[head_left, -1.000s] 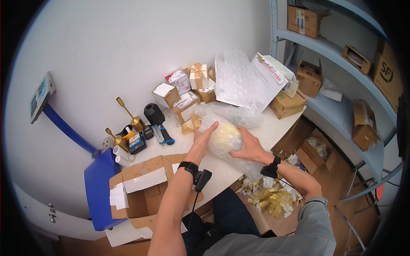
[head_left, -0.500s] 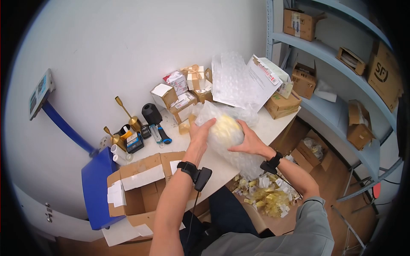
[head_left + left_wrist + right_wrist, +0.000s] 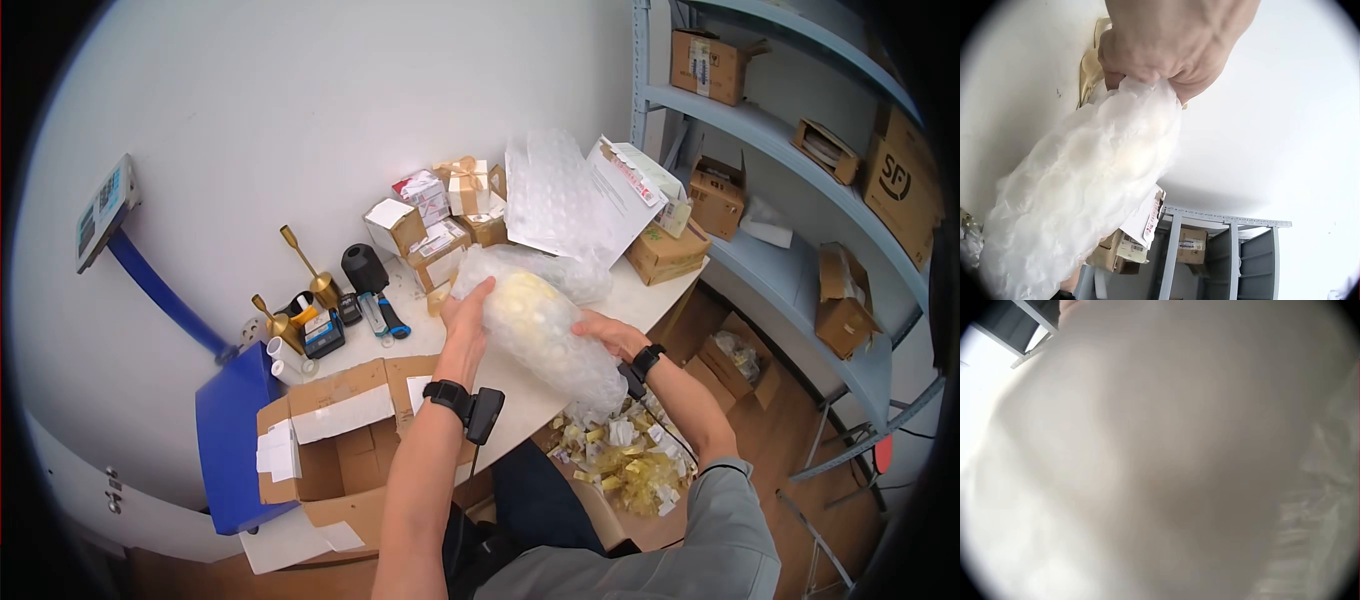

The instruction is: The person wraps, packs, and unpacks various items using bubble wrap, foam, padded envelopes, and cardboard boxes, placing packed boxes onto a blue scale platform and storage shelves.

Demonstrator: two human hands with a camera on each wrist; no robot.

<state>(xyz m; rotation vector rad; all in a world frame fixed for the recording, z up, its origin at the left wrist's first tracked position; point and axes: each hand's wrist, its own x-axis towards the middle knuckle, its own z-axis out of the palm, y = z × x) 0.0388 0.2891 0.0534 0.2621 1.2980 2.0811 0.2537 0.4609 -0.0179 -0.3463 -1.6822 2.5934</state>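
Note:
A bubble-wrapped bundle, pale yellow inside, is held at a slant over the table in the head view. My left hand grips its upper left end, thumb lying along the wrap. From the left wrist camera, the left hand has its fingers curled at the end of the bundle. On the far side, my right hand holds the bundle by its right flank, part of that hand covered by the wrap. The blurred wrap fills most of the right wrist view.
An open cardboard box stands at the table's front left, beside a blue scale. Small boxes, tools and more bubble wrap line the back. Right of the table are a floor pile of yellow scraps and grey shelves.
The right hand has shifted right and back along the bundle, from its near face to its right flank. The bundle now shows longer, slanting down to the right. My left hand keeps its end.

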